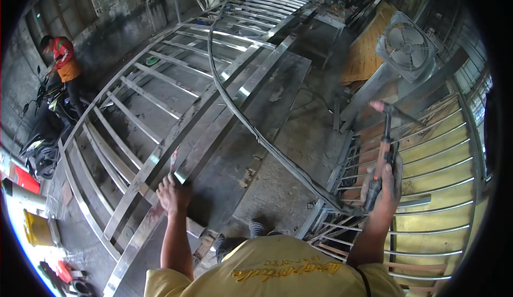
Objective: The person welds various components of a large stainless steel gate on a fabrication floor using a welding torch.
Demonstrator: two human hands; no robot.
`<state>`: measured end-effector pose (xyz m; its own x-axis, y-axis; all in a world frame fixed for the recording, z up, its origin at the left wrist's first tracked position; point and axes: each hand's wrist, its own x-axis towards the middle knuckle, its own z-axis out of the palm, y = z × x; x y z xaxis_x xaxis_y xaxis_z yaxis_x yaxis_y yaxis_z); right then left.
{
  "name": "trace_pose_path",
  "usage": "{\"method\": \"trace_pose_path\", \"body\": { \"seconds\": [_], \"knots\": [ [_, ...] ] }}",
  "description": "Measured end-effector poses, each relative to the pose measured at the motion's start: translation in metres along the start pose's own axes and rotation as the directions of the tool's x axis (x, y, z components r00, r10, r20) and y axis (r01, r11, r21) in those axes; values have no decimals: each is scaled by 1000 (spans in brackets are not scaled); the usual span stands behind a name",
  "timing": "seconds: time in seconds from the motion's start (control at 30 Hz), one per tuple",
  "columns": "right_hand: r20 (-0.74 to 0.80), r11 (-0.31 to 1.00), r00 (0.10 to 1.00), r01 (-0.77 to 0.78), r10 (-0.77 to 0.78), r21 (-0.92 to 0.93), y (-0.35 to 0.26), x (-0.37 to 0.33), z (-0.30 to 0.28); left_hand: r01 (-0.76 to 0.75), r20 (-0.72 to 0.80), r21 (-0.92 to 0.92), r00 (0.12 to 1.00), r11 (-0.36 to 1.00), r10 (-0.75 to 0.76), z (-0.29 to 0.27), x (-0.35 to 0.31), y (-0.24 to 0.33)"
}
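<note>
In my right hand (383,185) is a welding torch (386,142), gripped by its handle and raised with its pinkish cup at the top. A thick dark cable sleeve (235,110) runs from the torch's lower end across to the far side of a large metal frame. My left hand (173,194) is at the near end of this frame, by a shiny square tube (197,155). Its fingers are closed at the lower end of a thin red-and-whitish stick (174,159), whose exact kind I cannot make out. Curved slats (115,137) fill the frame's left part.
A grille of rods (438,209) over a yellow panel lies at the right, below a square fan (409,46). At the left, a person in a red-and-orange top (64,59) stands by a motorcycle (45,142). A yellow container (38,227) is at the lower left.
</note>
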<state>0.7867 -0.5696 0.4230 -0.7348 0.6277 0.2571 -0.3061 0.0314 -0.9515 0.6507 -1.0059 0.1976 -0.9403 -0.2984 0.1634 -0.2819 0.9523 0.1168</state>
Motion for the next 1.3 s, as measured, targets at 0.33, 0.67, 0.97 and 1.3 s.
{"method": "trace_pose_path", "body": {
  "seconds": [0.33,0.67,0.97,1.3],
  "knots": [
    [484,912,875,220,-27,-346,220,179,-146,10,33,25,999,1000,-11,3,13,14],
    [664,954,748,207,-12,-215,310,490,-64,164,116,135,977,977,-180,2,14,34],
    [370,943,925,42,88,-329,102,345,69,98,108,93,988,991,-108,7,95,163],
    [411,875,845,-127,343,-468,169,488,-74,-36,-94,-326,996,945,6,74,235,412]
  ]
}}
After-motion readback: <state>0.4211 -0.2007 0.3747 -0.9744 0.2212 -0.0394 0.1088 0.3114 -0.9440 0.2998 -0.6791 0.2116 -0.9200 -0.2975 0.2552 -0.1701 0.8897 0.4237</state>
